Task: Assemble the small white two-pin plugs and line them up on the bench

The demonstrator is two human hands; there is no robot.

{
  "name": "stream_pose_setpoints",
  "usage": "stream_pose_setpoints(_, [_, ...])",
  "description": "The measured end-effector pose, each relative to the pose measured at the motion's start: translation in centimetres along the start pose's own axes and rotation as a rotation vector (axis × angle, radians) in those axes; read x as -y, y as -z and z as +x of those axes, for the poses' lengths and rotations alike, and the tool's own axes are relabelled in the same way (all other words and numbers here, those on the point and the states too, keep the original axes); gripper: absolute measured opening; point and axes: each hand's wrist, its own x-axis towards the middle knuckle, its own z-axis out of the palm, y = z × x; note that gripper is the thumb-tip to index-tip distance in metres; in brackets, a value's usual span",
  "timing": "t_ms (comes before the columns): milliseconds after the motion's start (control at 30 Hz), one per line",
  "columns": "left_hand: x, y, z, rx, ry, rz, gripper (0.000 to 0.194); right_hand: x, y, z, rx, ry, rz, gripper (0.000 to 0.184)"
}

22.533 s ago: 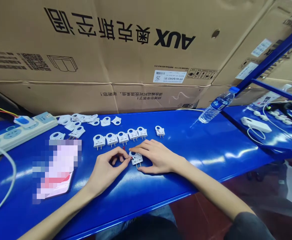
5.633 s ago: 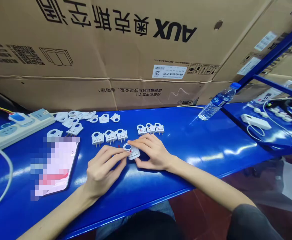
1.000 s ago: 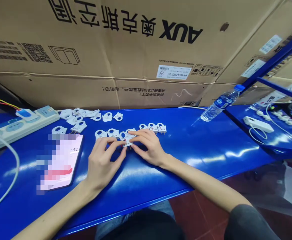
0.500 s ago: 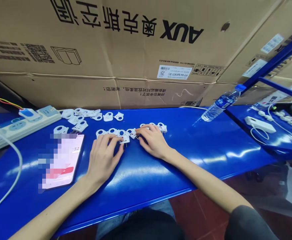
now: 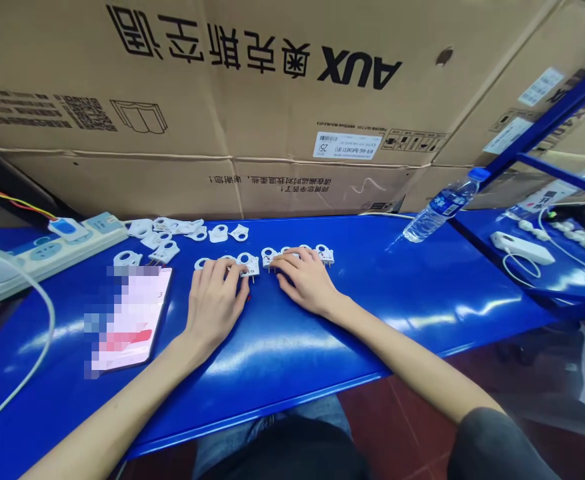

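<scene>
Two short rows of white plug pieces with round finger-hole rings and metal pins lie on the blue table. My left hand (image 5: 216,293) is curled over the left row, its fingers and thumb closed around the end plug (image 5: 253,267), whose pins point toward me. My right hand (image 5: 309,283) has its fingers bent over the right row, between the plug at its left end (image 5: 267,257) and the plug at its right end (image 5: 325,254). A narrow gap separates the rows. My fingers partly hide the middle plugs.
More loose white plug pieces (image 5: 165,230) lie at the back left, near a power strip (image 5: 47,252) and a phone (image 5: 139,320). A water bottle (image 5: 442,207) stands tilted at the back right, before a large carton (image 5: 272,107). A blue frame post (image 5: 527,127) rises at the right.
The tilted plug by my left fingers now sits straight at the end of its row, slightly farther back. The plug by my right fingers has straightened too, and a gap shows between the rows.
</scene>
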Motion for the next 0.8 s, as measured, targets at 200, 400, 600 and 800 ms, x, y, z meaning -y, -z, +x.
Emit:
stream_pose_setpoints(200, [-0.1,-0.2,0.3,0.007,-0.017,0.042,0.023,0.2,0.1,0.0,0.015,-0.017,-0.001,0.028])
stream_pose_setpoints(400, [-0.1,-0.3,1.0,0.035,-0.007,0.038,0.025,0.3,0.1,-0.1,0.006,-0.014,-0.005,0.028])
stream_pose_setpoints(600, [0.2,-0.1,1.6,0.054,-0.022,0.069,0.029,0.2,-0.1,-0.3,-0.012,0.001,0.004,0.029])
stream_pose_setpoints(800, [2.7,1.4,1.7,0.049,0.076,0.075,0.025,0.7,0.1,-0.4,-0.032,0.035,0.013,0.029])
